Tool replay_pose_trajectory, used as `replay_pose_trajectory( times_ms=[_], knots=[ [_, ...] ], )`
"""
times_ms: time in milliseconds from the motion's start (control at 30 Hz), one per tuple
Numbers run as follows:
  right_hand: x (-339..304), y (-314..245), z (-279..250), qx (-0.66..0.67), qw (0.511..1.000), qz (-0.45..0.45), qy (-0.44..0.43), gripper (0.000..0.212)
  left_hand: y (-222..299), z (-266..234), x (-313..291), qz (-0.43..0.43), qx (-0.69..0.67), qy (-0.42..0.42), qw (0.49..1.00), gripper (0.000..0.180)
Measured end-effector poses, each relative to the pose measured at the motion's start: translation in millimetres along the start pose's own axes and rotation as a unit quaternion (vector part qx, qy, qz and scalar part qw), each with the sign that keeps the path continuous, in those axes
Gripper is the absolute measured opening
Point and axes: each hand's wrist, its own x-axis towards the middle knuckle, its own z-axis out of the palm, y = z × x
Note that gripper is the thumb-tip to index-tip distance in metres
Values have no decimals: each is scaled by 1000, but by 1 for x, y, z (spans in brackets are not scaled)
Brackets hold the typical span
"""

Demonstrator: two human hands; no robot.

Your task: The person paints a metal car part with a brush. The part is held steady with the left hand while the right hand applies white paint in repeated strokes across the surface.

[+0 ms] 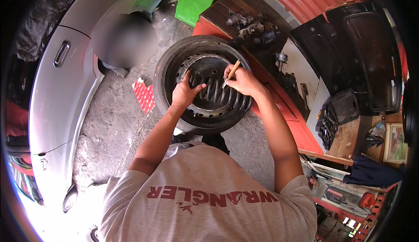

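A black coil spring (214,89) lies on its side across a wheel with a steel rim and a black tyre (168,107). My left hand (185,93) grips the spring's left end, thumb and forefinger set apart around the coils. Pinched in my right hand (243,83) is a slim tool with a tan, wood-coloured handle (235,69). Its pale tip points down at the middle coils; I cannot tell exactly what kind of tool it is, or whether the tip touches the spring. The wheel lies flat in front of me.
A silver car (61,89) stands along the left. Another person's blurred head (124,41) shows beside it. Red-and-white cardboard (144,96) lies on the concrete. Right of the wheel, a red-sided bench (283,107) bears metal parts (257,28) and an opened black tool case (342,107).
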Motion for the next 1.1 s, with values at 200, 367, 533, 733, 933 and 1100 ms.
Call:
replay_pose_trajectory(
  times_ms=[200,367,533,733,933,1100],
  knots=[
    [-1,-10,-4,4,1000,-2,-6,19,0,-2,0,-8,-4,-8,1000,97],
    [2,-11,6,-12,999,-8,-46,18,-3,2,0,6,2,8,1000,97],
    [2,-12,2,-45,999,-29,6,20,-2,1,0,-2,1,1,1000,97],
    [6,-12,7,-21,999,-33,12,22,-8,6,1,41,12,32,999,98],
    [6,-8,7,-13,998,-58,-12,21,-10,6,1,39,9,25,999,98],
    [7,-26,-6,-22,997,-6,-72,17,-8,5,1,27,22,22,999,98]
  ],
)
